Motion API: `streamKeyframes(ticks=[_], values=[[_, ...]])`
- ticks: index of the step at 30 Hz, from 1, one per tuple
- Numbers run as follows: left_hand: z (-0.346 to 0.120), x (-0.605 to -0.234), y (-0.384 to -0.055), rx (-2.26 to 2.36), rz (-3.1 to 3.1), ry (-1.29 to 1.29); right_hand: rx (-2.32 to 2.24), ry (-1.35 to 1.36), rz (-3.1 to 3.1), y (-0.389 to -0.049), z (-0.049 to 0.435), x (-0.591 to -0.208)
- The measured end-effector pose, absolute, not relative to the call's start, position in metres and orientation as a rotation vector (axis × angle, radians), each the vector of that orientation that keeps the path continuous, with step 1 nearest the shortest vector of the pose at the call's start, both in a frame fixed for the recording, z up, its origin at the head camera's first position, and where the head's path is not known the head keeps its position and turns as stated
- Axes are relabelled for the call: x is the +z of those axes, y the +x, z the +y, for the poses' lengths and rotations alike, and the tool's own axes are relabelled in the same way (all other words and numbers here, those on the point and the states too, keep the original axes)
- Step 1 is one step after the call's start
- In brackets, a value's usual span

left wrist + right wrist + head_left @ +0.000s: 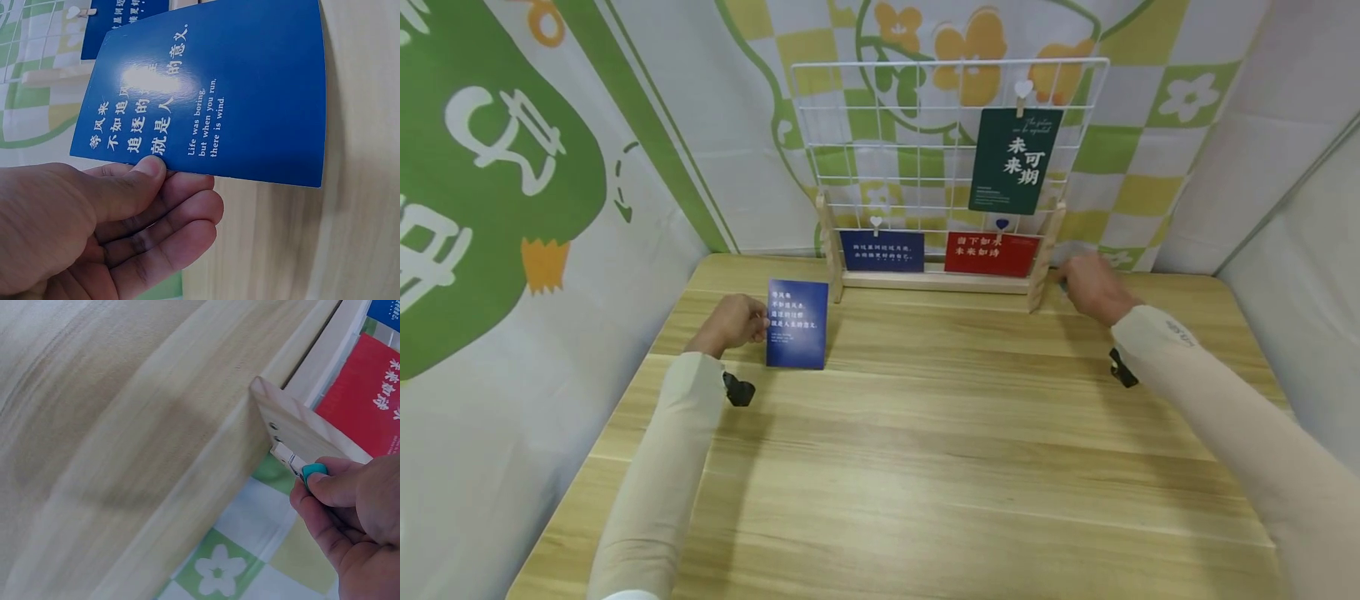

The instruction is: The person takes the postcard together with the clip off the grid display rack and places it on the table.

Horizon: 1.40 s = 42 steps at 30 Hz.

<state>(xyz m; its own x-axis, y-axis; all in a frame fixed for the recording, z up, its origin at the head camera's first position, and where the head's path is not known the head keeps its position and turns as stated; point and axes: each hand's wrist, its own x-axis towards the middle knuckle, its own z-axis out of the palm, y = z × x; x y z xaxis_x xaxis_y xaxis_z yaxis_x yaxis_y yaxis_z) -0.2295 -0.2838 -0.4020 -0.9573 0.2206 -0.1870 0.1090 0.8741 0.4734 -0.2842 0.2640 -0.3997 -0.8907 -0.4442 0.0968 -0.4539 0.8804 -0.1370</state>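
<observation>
A blue postcard (797,333) with white writing is pinched at its left edge by my left hand (735,323). The left wrist view shows the thumb on the printed face of the postcard (269,112) and the fingers behind it. Beside the right foot of the rack, my right hand (1093,285) holds a small wooden clothespin (290,460) with a teal top between thumb and forefinger. Between the hands stands a white wire grid rack (895,162) on wooden feet. Clipped to it are a dark green card (1017,162), a red card (992,253) and a blue landscape card (882,252).
The rack stands at the back of a wooden table (940,433), in front of a patterned cloth backdrop (1150,150). A green and white printed sheet (512,208) hangs at the left. White heart clips and a dark blue heart clip (1002,225) hold the cards.
</observation>
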Motion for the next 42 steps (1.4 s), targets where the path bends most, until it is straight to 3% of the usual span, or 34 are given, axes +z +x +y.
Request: streamKeyframes(ticks=[16,42], values=[[-0.301,-0.412,-0.223,0.527,2.795,0.248,0.267,0.768,-2.97,-0.286,0.275,-0.426],[-0.326,-0.422,-0.215,0.53,2.711,0.143,0.279,0.758,-3.015,-0.288,0.285,-0.433]])
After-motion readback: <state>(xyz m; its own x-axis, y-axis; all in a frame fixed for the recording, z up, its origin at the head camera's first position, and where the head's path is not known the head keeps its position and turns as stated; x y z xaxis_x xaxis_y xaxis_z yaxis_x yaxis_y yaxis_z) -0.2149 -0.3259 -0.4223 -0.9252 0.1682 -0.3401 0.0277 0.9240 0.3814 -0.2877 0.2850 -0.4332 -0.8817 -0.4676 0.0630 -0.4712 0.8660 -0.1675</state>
